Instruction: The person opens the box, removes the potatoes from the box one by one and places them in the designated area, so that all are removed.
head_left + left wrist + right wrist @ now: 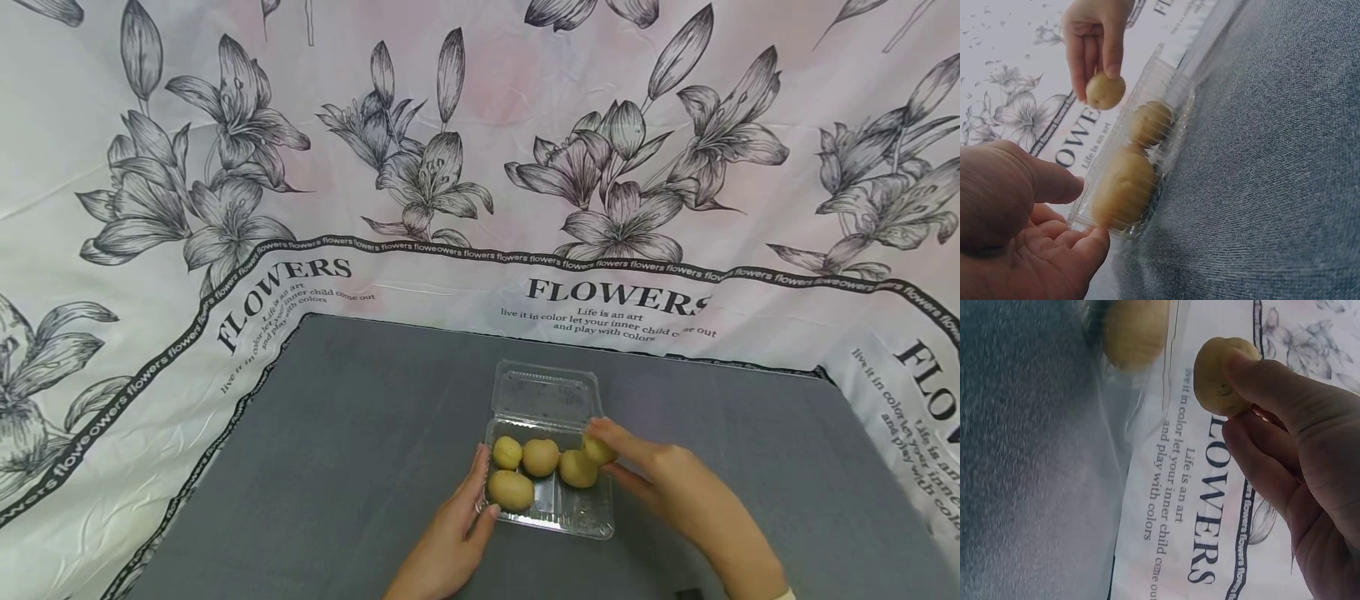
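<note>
A clear plastic clamshell box (pixel 592 518) lies on the grey mat with its lid (pixel 546 398) folded open at the back. Several small yellow potatoes sit inside, among them one at the front left (pixel 511 490) and one in the middle (pixel 541 457). My right hand (pixel 619 458) pinches another small potato (pixel 598 450) just above the box's right rear corner; the right wrist view shows this potato (pixel 1219 375) between thumb and fingers. My left hand (pixel 480 493) rests with straight fingers against the box's left side, and its fingertips (pixel 1088 247) touch the box corner (pixel 1116 230).
The grey mat (pixel 360 433) covers the table. A white cloth with grey flowers and "FLOWERS" lettering (pixel 450 167) surrounds it on the left, back and right. A small dark object (pixel 692 594) shows at the bottom edge.
</note>
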